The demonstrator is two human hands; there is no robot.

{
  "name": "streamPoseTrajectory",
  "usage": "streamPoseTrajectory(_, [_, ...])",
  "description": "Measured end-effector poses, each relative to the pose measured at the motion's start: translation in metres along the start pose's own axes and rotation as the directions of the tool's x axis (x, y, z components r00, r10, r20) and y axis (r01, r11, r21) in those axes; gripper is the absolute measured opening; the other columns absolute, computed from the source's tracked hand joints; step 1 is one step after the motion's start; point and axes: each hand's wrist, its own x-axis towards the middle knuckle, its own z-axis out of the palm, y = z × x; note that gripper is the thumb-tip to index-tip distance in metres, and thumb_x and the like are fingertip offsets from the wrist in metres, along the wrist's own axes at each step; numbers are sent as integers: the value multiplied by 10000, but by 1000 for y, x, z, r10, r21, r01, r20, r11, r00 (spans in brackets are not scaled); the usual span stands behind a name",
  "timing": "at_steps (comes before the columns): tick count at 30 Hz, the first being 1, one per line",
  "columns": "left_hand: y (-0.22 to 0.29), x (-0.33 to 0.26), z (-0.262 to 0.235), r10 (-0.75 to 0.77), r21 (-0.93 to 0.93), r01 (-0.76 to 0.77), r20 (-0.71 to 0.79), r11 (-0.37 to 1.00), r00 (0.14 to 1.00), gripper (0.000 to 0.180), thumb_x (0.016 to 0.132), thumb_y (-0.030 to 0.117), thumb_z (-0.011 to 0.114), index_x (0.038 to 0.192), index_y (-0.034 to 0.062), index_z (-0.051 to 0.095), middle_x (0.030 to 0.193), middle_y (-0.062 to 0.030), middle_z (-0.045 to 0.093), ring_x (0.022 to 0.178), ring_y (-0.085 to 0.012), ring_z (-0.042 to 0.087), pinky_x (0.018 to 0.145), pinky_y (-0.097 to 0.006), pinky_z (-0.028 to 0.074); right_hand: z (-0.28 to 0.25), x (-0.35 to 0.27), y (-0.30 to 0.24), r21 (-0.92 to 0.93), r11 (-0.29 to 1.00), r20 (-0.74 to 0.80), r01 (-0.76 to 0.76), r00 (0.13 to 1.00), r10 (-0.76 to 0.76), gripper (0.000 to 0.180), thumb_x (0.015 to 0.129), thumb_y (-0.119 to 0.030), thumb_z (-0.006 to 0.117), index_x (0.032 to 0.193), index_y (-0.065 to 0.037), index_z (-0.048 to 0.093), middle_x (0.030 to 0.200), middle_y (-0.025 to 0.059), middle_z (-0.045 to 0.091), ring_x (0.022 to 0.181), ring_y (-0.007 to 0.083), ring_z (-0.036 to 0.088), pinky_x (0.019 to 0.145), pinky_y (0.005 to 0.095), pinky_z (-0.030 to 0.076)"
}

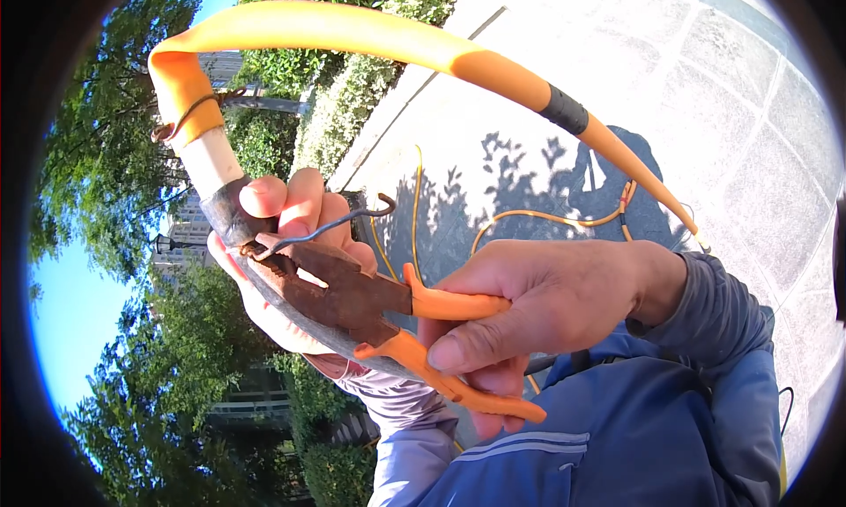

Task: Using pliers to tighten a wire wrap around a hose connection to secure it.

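Observation:
My right hand (573, 291) is closed round the orange handles of rusty pliers (348, 291). The pliers' jaws meet a thin metal wire (326, 229) close to a dark taped joint; whether they grip it is hard to tell. The wire's free end sticks out to the right and ends in a hook. My left hand (304, 207) is wrapped round the taped joint (231, 212), its fingers partly behind the pliers. Above it a short white pipe (210, 162) runs into a wide orange hose (326, 27), bound by a second, rusty wire (189, 115). A grey tube (326, 331) passes under the pliers.
The orange hose arches over to the right, with a black tape band (564, 111) partway along. On the paved ground (731, 146) lies a thin yellow hose (538, 214) in loose curves. Hedges (352, 102) and trees (106, 181) stand on the left.

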Motion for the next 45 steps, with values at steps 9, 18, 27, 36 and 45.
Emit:
streamPoseTrajectory(9, [1, -5, 3, 36, 105, -29, -64, 994, 997, 467, 1059, 469, 430, 1227, 38, 497, 1015, -83, 480, 821, -152, 469, 623, -352, 503, -2, -2, -6, -166, 980, -62, -108, 993, 99, 383, 1064, -367, 503, 1062, 4, 600, 856, 90, 681, 713, 143, 700, 638, 278, 563])
streamPoseTrajectory(18, [-4, -11, 17, 80, 87, -57, -278, 995, 957, 462, 1058, 443, 441, 1227, 13, 440, 1062, -90, 485, 746, -159, 516, 564, -363, 498, 2, -6, -1, 14, 1000, -47, -23, 999, 24, 341, 1069, -313, 498, 1163, 12, 542, 847, 89, 664, 643, 148, 670, 564, 260, 548])
streamPoseTrajectory(27, [-8, -22, 19, 74, 37, -66, -287, 997, 955, 568, 1031, 505, 478, 1148, -45, 395, 981, -104, 514, 496, -289, 632, 427, -416, 581, -5, -14, -10, -225, 963, -78, -150, 988, 136, 318, 1066, -332, 505, 972, -31, 553, 727, 22, 617, 571, 83, 610, 509, 234, 502])
streamPoseTrajectory(36, [-17, -21, 9, 90, 172, -31, -346, 985, 934, 608, 1044, 516, 439, 1185, -74, 403, 919, -92, 538, 375, -141, 470, 327, -292, 437, 1, -27, -44, -483, 779, -429, -400, 884, 188, 315, 1045, -328, 552, 942, -35, 605, 694, -4, 606, 574, 94, 593, 538, 265, 500])
streamPoseTrajectory(45, [-28, -1, 14, 65, 83, -38, -359, 996, 931, 606, 1063, 520, 367, 1185, -72, 409, 884, -89, 524, 362, -122, 458, 306, -259, 408, -2, -37, -58, -694, 606, -456, -389, 888, 47, 312, 1042, -303, 558, 1005, -2, 628, 696, 34, 649, 608, 123, 623, 558, 283, 508])
